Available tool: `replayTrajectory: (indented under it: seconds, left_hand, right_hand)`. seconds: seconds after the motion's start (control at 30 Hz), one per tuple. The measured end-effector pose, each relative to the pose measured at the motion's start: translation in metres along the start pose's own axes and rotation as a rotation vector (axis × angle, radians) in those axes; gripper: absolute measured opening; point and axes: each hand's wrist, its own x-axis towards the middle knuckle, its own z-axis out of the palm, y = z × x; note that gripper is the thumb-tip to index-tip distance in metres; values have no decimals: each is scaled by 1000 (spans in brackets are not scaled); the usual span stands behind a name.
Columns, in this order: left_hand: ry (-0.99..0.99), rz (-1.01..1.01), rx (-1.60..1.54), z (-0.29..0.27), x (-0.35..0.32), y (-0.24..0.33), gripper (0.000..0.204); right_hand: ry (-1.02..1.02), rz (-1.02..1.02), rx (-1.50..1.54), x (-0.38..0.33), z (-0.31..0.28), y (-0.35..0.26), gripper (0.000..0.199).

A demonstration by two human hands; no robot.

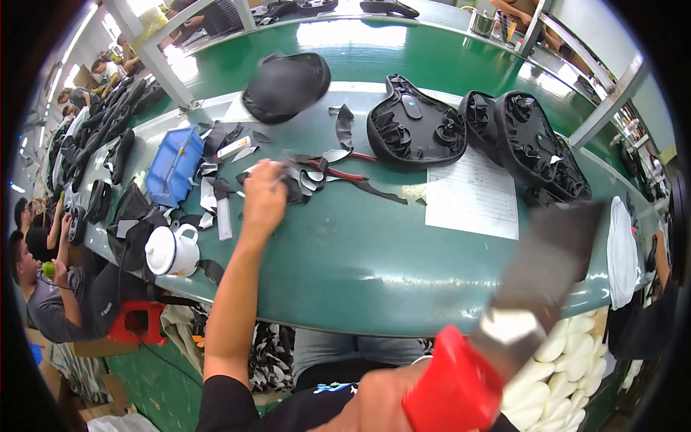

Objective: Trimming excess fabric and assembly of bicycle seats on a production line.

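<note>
My left hand (265, 193) is over a pile of black and white scraps (311, 178) on the green table, fingers curled in on some of them; motion blurs the fingertips. Beside it lies a red-handled hand tool (338, 171), partly covered by scraps. Close to the camera, my right hand (381, 403) grips the red handle of a tool with a wide, flat, dark blade (547, 266). The blade is blurred, so its exact kind does not show. Beyond the hands lie a black padded shell, open side up (417, 126), and a smooth black padded piece (288, 86).
More black shells (536, 144) overlap at the right beside a printed sheet (471, 194). A blue bin (175, 167) and a white enamel mug (173, 250) stand at the left. White pads (561, 367) are heaped below the right edge. Other people sit at the far left.
</note>
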Motion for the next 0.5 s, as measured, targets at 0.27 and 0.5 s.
replayTrajectory:
  seconds: [0.27,0.5]
  left_hand:
    - [-693,66,-190,-90,-55,73,5]
    - [-1058,-253,-153,-222,-39,88,24]
  right_hand:
    - [-379,9,175,6,-30,16,32]
    - [-62,-200,-38,-9,-4,9,36]
